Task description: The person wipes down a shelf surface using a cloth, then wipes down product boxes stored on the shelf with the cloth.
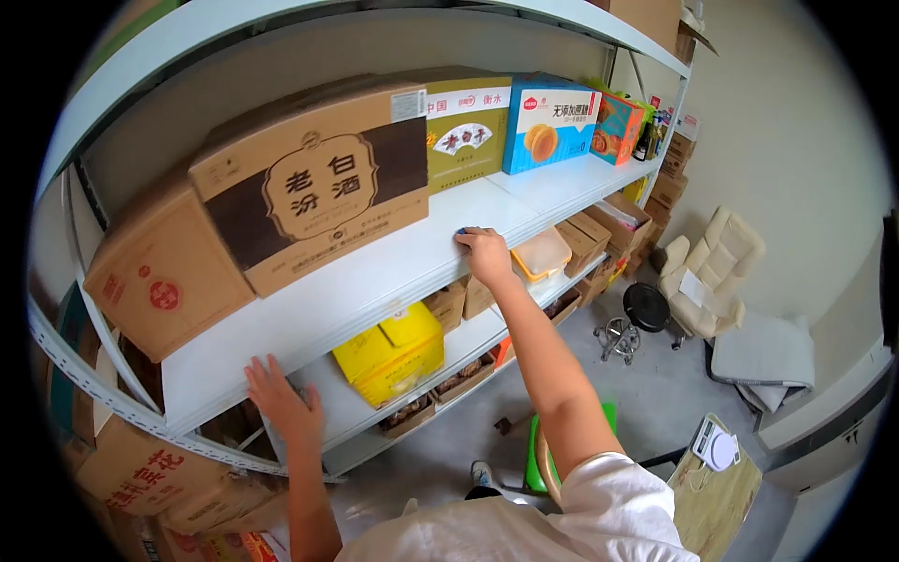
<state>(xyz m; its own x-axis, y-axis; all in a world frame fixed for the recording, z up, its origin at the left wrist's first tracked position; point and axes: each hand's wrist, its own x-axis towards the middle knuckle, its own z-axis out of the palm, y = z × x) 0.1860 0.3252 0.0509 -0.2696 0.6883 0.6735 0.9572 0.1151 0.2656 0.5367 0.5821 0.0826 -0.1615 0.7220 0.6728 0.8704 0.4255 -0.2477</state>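
Note:
My right hand is closed over the white shelf board, fingertips down near its surface. A bit of something blue shows at the fingers, too small to name. My left hand is at the front edge of the same shelf, fingers spread and nothing in them. Behind the hands stand a brown liquor carton with a dark band, a plain brown carton and an olive-green box. Farther right are a blue biscuit box and an orange box.
On the lower shelf sit a yellow package, an orange-rimmed container and several cartons. To the right are a black stool, a cream armchair and a small table with a scale. A green stool stands below my right arm.

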